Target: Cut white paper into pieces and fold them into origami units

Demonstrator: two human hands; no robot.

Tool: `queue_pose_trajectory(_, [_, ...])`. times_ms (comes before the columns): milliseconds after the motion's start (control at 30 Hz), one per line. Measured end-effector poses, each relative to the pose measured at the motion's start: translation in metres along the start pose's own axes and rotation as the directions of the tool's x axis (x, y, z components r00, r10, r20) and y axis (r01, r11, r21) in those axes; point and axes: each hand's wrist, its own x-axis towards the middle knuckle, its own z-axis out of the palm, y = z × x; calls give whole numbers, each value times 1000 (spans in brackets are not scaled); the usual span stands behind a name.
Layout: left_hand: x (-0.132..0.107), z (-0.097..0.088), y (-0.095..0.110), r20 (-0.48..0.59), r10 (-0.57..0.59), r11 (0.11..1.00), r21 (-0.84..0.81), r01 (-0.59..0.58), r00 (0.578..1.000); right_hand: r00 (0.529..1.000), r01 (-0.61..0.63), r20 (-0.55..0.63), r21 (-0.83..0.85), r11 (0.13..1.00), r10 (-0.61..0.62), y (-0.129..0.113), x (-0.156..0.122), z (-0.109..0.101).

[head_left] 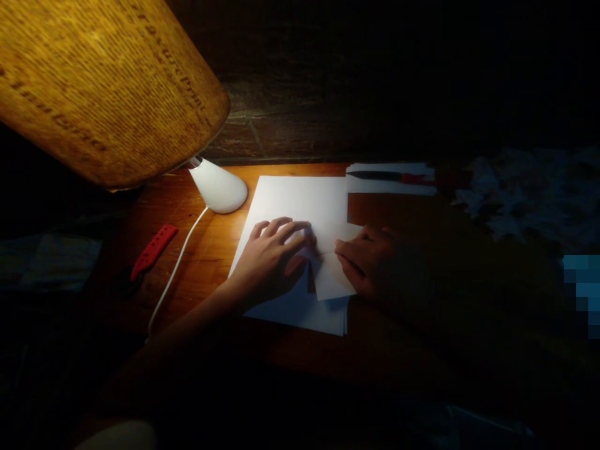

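Observation:
A small piece of white paper [332, 279] with a crease across it lies over a stack of larger white sheets [300, 197]. My right hand [370, 256], in shadow, pinches its right side between thumb and fingers. Over the stack, my left hand [276, 253] has its fingers apart and bent. Its fingertips come close to the left edge of the small piece; whether they press on it I cannot make out. A narrow dark gap or patch [311, 280] shows beside the small piece.
At the left stands a lamp with a white base [218, 187], a white cord [175, 269] and a printed yellow shade [107, 87]. A red strip-shaped object [154, 251] lies by the cord. A black-bladed knife [375, 177] rests on smaller papers. White folded papers [525, 194] are heaped at right.

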Motion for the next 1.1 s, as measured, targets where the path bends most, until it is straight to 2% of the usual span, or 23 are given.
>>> queue_pose_trajectory(300, [-2, 4, -2, -24, -28, 1000, 8, 28, 999, 999, -42, 22, -39, 998, 43, -4, -3, -11])
queue_pose_trajectory(533, [1, 1, -2, -25, 1, 1000, -21, -1, 1000, 998, -70, 0, -23, 997, 70, -6, 0, 0])
queue_pose_trajectory(767, [10, 7, -13, -52, -63, 982, -183, 52, 997, 996, -82, -26, 110, 990, 86, 4, 7, 18])
queue_pose_trajectory(967, [16, 13, -14, -43, -64, 976, -212, 54, 997, 996, -81, -17, 188, 979, 86, 9, 11, 19])
queue_pose_trajectory(1100, [15, 14, -19, -87, -104, 952, -299, 73, 991, 990, -117, -42, 256, 960, 132, 11, 13, 21])
